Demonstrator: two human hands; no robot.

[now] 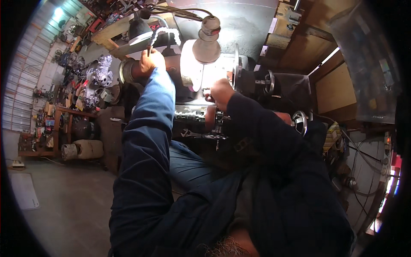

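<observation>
My left hand [153, 61] is raised at the far left part of a lathe-like machine. Its fingers are closed around the dark lower end of a white segmented flexible hose [167, 30], which arches to the right. Beside that hand lies a brown cylindrical housing [173, 62]. My right hand [221, 92] is closed in front of the brightly lit, pale round machine part [191, 64]. A small dark thing shows at its fingertips, but glare hides what it is. Below the hands run a threaded rod [188, 115] and an open-ended wrench [188, 133].
A work lamp [139, 31] hangs over the machine's left side. Metal handwheels [269, 82] stand out at the right, one lower [301, 123]. Metal engine casings [102, 72] and crowded parts line the left. A tan cylinder [90, 150] lies near the floor [72, 192].
</observation>
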